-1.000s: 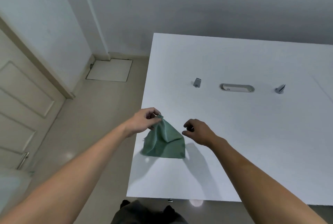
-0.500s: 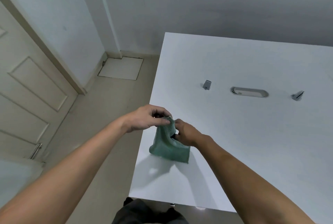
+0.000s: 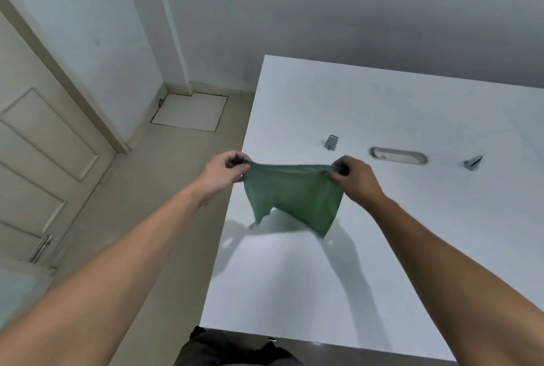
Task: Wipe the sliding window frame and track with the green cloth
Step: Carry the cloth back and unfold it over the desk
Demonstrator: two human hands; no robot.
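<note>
Looking down through the head camera, I have my left hand [image 3: 225,172] and my right hand [image 3: 357,178] each pinching an upper corner of the green cloth [image 3: 293,194], fingers pressed together on bunched fabric, the top edge pulled into a slack line between them. My fingertips are mostly buried in the folds, so the pinch itself is hard to make out. The cloth is thin, soft and matte; it hangs in an uneven sheet with two ragged points at the bottom, above the near left part of the white table [image 3: 412,248], and I cannot tell whether the lower tips touch the surface. Its shadow lies grey beneath it.

The table is smooth and faintly glossy, its right side cut off by the picture's edge. Set into it farther back are an oval metal slot [image 3: 397,155] and two small grey fittings [image 3: 331,141] too small to identify. At left, a cream panelled door [image 3: 35,159] with a metal handle [image 3: 41,248] is partly cropped. Dark clothing [image 3: 235,348] shows at the bottom edge.
</note>
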